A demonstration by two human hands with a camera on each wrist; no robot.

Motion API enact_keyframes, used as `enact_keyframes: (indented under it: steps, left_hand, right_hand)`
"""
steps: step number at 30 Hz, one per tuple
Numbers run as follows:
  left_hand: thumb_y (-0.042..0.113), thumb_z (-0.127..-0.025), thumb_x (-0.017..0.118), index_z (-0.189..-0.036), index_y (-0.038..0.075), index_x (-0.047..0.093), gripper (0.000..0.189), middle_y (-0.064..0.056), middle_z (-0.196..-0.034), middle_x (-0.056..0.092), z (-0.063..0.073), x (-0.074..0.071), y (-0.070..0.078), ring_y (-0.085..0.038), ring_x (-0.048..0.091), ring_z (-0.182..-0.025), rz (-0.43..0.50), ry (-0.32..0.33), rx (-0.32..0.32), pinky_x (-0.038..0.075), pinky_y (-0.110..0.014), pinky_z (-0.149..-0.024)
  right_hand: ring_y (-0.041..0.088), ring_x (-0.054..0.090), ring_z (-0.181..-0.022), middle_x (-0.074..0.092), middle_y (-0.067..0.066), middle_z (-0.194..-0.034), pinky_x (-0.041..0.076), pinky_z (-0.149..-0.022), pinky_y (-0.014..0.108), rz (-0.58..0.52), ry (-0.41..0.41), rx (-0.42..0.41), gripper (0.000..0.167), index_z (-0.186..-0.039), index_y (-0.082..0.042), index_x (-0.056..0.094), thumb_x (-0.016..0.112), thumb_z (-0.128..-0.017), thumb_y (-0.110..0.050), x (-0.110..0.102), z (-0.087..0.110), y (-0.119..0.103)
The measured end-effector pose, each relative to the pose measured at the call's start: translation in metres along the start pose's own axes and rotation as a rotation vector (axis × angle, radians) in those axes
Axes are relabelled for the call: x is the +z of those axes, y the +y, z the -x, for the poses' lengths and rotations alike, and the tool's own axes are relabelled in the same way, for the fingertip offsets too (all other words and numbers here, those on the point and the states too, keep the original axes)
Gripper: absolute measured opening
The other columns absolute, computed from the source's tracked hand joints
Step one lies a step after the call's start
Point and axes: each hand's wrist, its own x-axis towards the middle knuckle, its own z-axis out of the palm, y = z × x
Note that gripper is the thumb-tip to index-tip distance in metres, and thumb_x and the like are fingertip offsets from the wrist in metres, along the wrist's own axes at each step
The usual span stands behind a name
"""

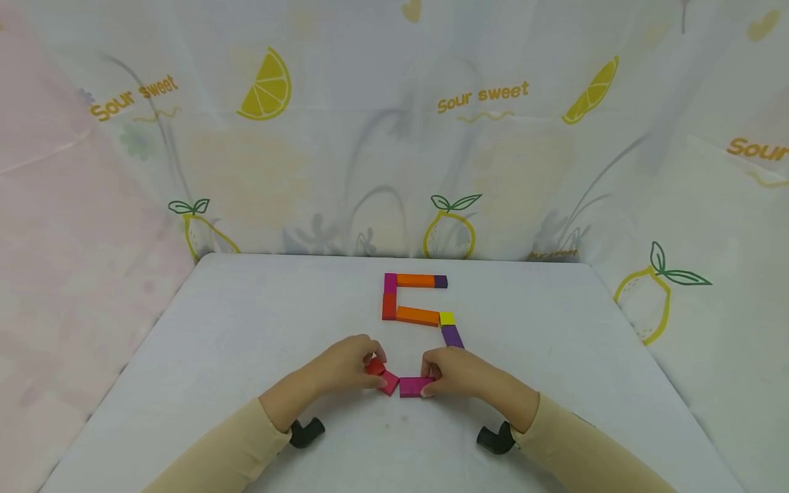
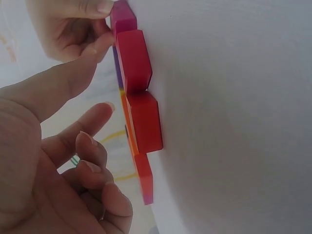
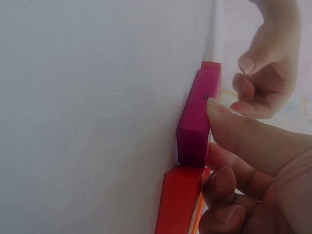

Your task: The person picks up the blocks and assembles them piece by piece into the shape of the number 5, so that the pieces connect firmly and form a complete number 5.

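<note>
My right hand [image 1: 459, 371] pinches a magenta block [image 1: 411, 387] on the white table, the thumb [image 3: 226, 119] on one side of it. In the right wrist view, an orange-red block [image 3: 178, 200] sits at the near end of the magenta one. My left hand [image 1: 348, 363] is beside a crimson block [image 2: 135, 61] and a red block [image 2: 145, 121], which meet at their corners. Its thumb [image 2: 68, 83] and loosely bent fingers stand apart in the left wrist view, with nothing between them. The crimson block's other corner is close to the magenta block.
Farther back, a row of blocks bends round: a dark purple block [image 1: 440, 281], an orange block [image 1: 416, 281], magenta and red blocks [image 1: 390, 307], another orange block [image 1: 418, 315], a yellow block [image 1: 446, 318] and a purple block [image 1: 452, 335]. A lemon-printed cloth [image 1: 370, 137] hangs behind the table.
</note>
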Motion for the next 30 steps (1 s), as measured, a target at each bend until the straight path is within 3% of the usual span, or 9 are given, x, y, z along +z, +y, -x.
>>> enact_keyframes:
  steps: [8,18,30]
  left_hand:
    - [0.029,-0.079,0.086,-0.108,0.016,0.071,0.035,0.007,-0.093,0.058,0.000,0.003,0.003,-0.014,0.055,-0.093,0.008,-0.034,0.033,0.051,-0.031,-0.077]
    - [0.025,-0.080,0.085,-0.102,0.018,0.073,0.026,0.006,-0.085,0.054,-0.003,0.008,0.000,-0.012,0.052,-0.084,-0.021,-0.053,0.046,0.047,-0.028,-0.071]
    - [0.025,-0.080,0.085,-0.100,0.018,0.069,0.026,0.007,-0.086,0.054,-0.002,0.011,0.001,-0.013,0.052,-0.086,-0.023,-0.041,0.035,0.049,-0.029,-0.074]
  right_hand:
    - [0.012,0.051,-0.069,0.054,-0.004,-0.071,0.043,-0.062,0.027,-0.001,-0.007,-0.007,0.021,-0.088,-0.019,0.065,0.084,-0.082,-0.027,0.000,-0.002,0.003]
    - [0.014,0.050,-0.070,0.054,-0.003,-0.071,0.041,-0.062,0.028,-0.019,-0.011,-0.013,0.021,-0.088,-0.018,0.065,0.084,-0.082,-0.026,0.000,-0.001,0.002]
    - [0.013,0.050,-0.069,0.054,-0.003,-0.070,0.041,-0.061,0.027,-0.011,-0.017,0.010,0.022,-0.087,-0.020,0.064,0.084,-0.082,-0.027,0.001,-0.004,0.004]
